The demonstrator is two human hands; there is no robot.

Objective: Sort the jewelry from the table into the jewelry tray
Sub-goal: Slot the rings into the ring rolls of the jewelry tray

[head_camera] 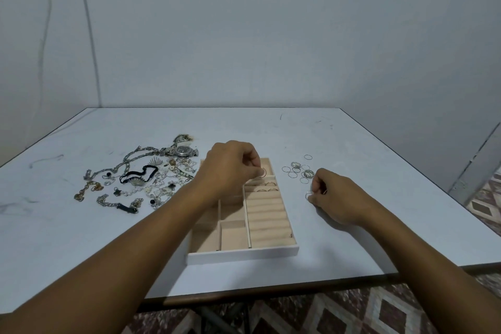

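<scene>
Now the jewelry tray [244, 253] sits mid-bench, its white front wall close to the near edge of the bench [352, 133]. Left of the tray lies a tangled heap of chains and bracelets [141, 179], with a wristwatch [184, 150] at the heap's far end, just beside the tray's far-left corner. The left forearm crosses over the tray's left compartments and hides part of them. The left hand [230, 168] hangs over the tray's far end, its fingers curled, pinching a thin gold ring [263, 172] above the ring rolls. A few rings [267, 189] already sit in the far slots of those rolls.

Right of the tray a cluster of loose silver rings [298, 171] lies on the bench, near the tray's far-right corner. The right hand [336, 198] rests on the bench just this side of that cluster, fingers curled, pinching a silver ring [308, 195].

Beyond the tray bare bench runs to the wall [271, 49]. Further right of the tray the bench's edge falls away to a patterned floor [352, 312], which also shows below the near edge.
</scene>
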